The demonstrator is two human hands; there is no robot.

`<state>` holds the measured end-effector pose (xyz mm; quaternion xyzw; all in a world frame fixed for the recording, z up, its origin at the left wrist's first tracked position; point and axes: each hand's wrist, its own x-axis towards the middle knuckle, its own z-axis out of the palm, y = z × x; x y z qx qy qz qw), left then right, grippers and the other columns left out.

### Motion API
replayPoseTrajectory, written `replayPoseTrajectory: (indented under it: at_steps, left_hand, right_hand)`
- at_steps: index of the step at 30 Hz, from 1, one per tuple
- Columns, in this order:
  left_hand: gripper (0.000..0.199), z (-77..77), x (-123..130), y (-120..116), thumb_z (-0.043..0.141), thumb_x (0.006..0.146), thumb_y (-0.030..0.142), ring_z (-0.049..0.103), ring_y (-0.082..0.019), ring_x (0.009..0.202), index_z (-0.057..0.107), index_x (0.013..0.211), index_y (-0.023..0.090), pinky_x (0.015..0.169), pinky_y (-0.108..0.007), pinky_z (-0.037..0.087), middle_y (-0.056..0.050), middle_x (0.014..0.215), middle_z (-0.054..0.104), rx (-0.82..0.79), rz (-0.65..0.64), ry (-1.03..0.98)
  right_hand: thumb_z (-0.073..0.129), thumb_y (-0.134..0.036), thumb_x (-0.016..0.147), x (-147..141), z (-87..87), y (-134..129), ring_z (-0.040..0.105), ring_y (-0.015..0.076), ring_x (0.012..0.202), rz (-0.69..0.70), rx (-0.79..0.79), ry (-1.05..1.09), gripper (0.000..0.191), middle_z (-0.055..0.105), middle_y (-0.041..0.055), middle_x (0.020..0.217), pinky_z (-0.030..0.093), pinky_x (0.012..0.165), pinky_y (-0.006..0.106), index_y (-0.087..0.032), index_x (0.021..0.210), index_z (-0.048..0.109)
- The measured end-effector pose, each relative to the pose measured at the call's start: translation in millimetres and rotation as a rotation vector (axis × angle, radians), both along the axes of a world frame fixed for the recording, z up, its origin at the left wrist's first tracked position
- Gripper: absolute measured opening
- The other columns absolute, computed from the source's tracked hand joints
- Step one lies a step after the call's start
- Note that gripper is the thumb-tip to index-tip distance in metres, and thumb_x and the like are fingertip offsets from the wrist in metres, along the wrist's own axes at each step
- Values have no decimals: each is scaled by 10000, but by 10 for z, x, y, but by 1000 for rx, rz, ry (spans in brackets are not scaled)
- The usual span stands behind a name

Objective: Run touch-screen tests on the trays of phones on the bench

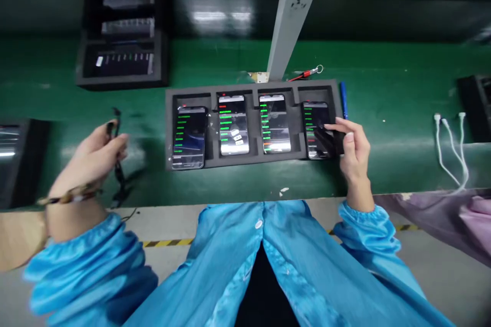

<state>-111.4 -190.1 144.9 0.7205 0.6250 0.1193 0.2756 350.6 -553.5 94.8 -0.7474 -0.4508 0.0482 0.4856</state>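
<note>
A dark foam tray on the green bench holds several phones with green text on their screens. The leftmost phone sits tilted over its slot's front edge. My left hand, left of the tray, pinches a black cable, slightly blurred. At the tray's right end, my right hand reaches over the rightmost phone, its index finger extended towards the screen and its thumb apart. Nothing shows in that hand; whether the finger touches the glass is unclear.
Stacked black trays with devices stand at the back left, another tray at the far left. A grey post rises behind the phones. A blue pen-like item, a red-handled lead and white cables lie rightward.
</note>
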Motion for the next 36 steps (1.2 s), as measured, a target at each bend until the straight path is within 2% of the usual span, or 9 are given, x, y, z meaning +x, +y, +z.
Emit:
replayPoseTrajectory:
  at_steps: [4, 6, 8, 12, 16, 24, 28, 32, 36]
  left_hand:
    - [638, -328, 247, 264, 447, 1113, 688, 673, -172, 990, 649, 980, 98, 845, -387, 456, -22, 908, 699, 53, -79, -11]
    - [682, -379, 321, 213, 410, 1154, 667, 612, -267, 1360, 660, 1066, 39, 1016, -492, 440, -130, 1262, 722, 228, -160, 9]
    - [690, -395, 354, 51, 471, 1145, 671, 528, -310, 1495, 645, 1293, 20, 1114, -556, 416, -170, 1499, 641, 400, -210, 9]
    - [607, -400, 358, -392, 486, 1157, 597, 696, -222, 1255, 644, 1441, 84, 1125, -496, 536, -116, 1362, 738, 439, -203, -184]
    - [598, -380, 391, -652, 416, 1170, 572, 555, -267, 1505, 806, 1168, 119, 1249, -491, 488, -142, 1563, 618, 364, -353, -207]
    - [774, -353, 511, -453, 259, 1146, 703, 311, -306, 1683, 641, 1539, 155, 1395, -596, 227, -147, 1798, 351, 209, -426, -119]
    - [730, -296, 514, -454, 308, 1150, 678, 371, -306, 1657, 754, 1386, 150, 1384, -569, 283, -127, 1784, 395, 244, -442, -182]
    - [719, -238, 495, -481, 322, 1148, 659, 413, -327, 1624, 848, 1150, 169, 1380, -596, 265, -85, 1768, 449, 273, -540, -198]
    - [687, -162, 544, -431, 294, 1154, 584, 434, -363, 1602, 852, 1173, 184, 1354, -654, 250, -104, 1756, 468, 257, -617, -124]
  right_hand:
    - [424, -551, 1153, 41, 43, 27, 668, 323, 1335, 22, -39, -52, 474, 827, 89, 1235, 472, 1197, 594, -298, 1416, 726]
    - [420, -550, 1154, 59, 59, 42, 665, 325, 1333, 30, -55, -68, 481, 829, 92, 1228, 474, 1198, 602, -297, 1428, 724]
    - [416, -539, 1155, 60, 66, 57, 672, 329, 1324, 35, -62, -71, 485, 835, 92, 1209, 484, 1188, 612, -291, 1432, 728]
    - [408, -551, 1153, 20, 66, 70, 687, 350, 1326, 10, -39, -54, 502, 844, 93, 1127, 502, 1172, 641, -282, 1376, 768]
    - [378, -529, 1164, 13, 83, 87, 679, 364, 1363, 18, -68, -43, 502, 844, 89, 1144, 494, 1183, 669, -301, 1341, 788]
    - [337, -541, 1173, 205, 116, 222, 529, 332, 1554, 51, -217, -77, 534, 718, 79, 1511, 399, 1313, 674, -318, 1543, 651]
    - [341, -517, 1171, 120, 221, 256, 542, 341, 1538, 61, -201, -81, 513, 741, 86, 1461, 418, 1298, 666, -328, 1509, 678]
    - [409, -487, 1162, -190, 345, 483, 576, 337, 1503, 335, -234, -81, 461, 808, 69, 1341, 401, 1279, 662, -344, 1513, 671]
    - [444, -478, 1164, -502, 401, 843, 559, 306, 1524, 559, -394, -130, 414, 793, 27, 1415, 289, 1347, 639, -336, 1431, 727]
